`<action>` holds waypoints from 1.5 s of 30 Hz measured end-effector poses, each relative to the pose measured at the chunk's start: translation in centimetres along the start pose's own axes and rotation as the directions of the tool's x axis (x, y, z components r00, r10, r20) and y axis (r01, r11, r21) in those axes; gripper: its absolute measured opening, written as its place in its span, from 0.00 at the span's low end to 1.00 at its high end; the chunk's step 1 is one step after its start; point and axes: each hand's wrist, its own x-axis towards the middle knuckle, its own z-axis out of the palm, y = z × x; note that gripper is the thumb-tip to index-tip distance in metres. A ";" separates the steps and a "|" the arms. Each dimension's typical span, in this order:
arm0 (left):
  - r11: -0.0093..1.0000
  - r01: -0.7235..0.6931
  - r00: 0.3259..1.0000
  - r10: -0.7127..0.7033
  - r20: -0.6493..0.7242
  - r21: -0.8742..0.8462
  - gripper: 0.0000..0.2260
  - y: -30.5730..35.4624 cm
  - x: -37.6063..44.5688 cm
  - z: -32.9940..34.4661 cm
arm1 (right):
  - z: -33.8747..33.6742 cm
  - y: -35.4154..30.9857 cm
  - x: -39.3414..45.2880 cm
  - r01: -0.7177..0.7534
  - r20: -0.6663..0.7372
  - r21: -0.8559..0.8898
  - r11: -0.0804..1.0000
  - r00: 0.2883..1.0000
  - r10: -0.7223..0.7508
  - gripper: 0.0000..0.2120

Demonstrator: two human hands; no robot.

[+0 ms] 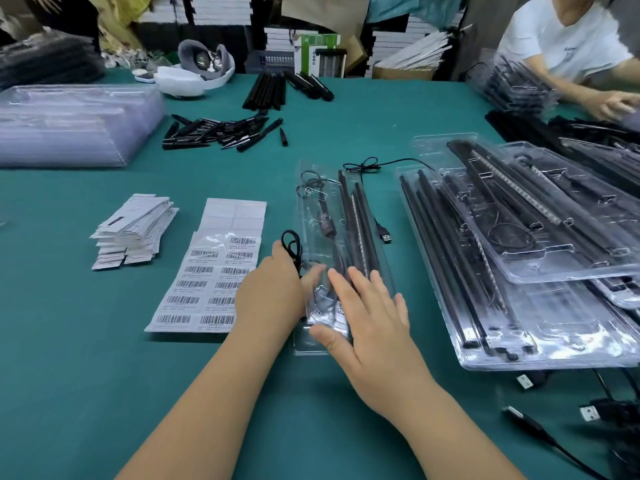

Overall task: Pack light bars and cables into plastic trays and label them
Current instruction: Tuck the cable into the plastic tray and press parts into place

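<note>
Two hands [367, 317], one tray [332, 216] under them, two barcode label sheets [211, 282].

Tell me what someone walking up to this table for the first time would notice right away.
First, the two hands at the centre: the right hand lies flat on a clear plastic tray holding black light bars and a cable, while the left hand steadies its left edge. To the right rises a heap of filled trays; to the left lies a sheet of barcode labels on the green table.
</note>
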 end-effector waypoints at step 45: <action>0.805 -0.584 0.782 0.593 0.192 -0.105 0.33 -1.9 -1.6 1.0 | 0.3 -0.8 0.2 -0.012 0.037 -0.178 0.984 0.999 0.019 0.40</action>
